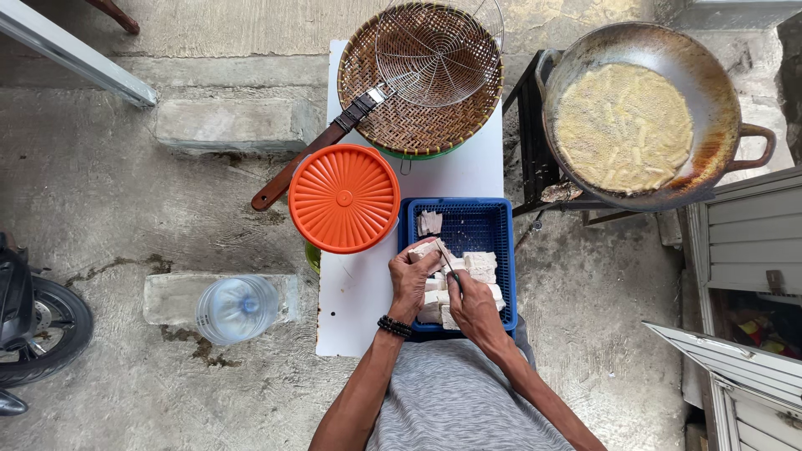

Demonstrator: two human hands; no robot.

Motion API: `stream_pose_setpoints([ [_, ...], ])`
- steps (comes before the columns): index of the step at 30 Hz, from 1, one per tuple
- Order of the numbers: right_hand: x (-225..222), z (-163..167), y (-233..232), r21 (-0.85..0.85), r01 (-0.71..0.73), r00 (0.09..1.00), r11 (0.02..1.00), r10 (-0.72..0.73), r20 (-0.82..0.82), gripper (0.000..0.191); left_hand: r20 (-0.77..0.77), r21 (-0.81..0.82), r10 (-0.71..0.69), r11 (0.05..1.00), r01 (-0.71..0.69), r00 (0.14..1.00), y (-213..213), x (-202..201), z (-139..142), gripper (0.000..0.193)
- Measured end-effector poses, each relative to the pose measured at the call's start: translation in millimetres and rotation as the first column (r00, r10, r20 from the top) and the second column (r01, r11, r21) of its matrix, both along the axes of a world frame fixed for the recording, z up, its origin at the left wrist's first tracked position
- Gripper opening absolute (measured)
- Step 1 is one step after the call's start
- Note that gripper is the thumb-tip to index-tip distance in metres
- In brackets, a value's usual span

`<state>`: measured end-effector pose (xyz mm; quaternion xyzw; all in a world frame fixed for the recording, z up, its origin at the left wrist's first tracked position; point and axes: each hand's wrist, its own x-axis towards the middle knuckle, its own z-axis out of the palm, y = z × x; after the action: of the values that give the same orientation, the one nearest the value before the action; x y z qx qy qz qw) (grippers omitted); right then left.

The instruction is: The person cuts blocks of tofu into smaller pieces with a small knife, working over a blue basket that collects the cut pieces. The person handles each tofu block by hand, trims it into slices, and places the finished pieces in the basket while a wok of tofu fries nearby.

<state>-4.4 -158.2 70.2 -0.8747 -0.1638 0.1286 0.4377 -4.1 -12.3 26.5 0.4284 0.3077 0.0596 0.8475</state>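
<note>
The left hand (411, 280) is pinching a white block (424, 250) while the right hand (474, 305) is gripping a knife (449, 262) over the blue basket (506, 242) at the table's near edge, risking a slip onto nearby fingers.

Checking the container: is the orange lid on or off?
On. The orange lid lies flat over a container whose green edge shows beneath it.

Orange ribbed lid (343, 199) sits mid-frame; wok (647, 117) of frying pieces, perhaps tofu, upper right; water jug (237, 308) lower left.
</note>
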Motion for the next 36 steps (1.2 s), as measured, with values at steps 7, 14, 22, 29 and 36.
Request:
stream_pose_setpoints([
  [7,6,-14,3,-0.021,0.022,0.971,1.000,-0.026,-0.236,0.024,0.051,-0.029,-0.062,0.998,0.063,0.997,5,0,-6,0.029],
  [14,12,-21,1,0.103,0.137,0.962,0.985,-0.157,0.224,0.023,-0.011,0.032,-0.184,0.982,0.185,0.983,11,-2,-20,0.040],
  [22,68,-39,13,0.182,0.413,0.732,0.892,-0.206,-0.649,0.026,-0.005,0.118,-0.453,0.885,0.451,0.891,20,26,-14,0.073],
  [29,97,-29,28,0.137,0.448,0.734,0.883,-0.276,-0.620,0.031,-0.177,0.373,-0.356,0.838,0.397,0.917,15,40,-19,0.078],
  [36,106,-33,42,-0.026,0.294,0.950,0.955,-0.295,-0.103,0.056,-0.067,0.225,-0.047,0.973,0.061,0.997,11,27,-25,0.050],
])
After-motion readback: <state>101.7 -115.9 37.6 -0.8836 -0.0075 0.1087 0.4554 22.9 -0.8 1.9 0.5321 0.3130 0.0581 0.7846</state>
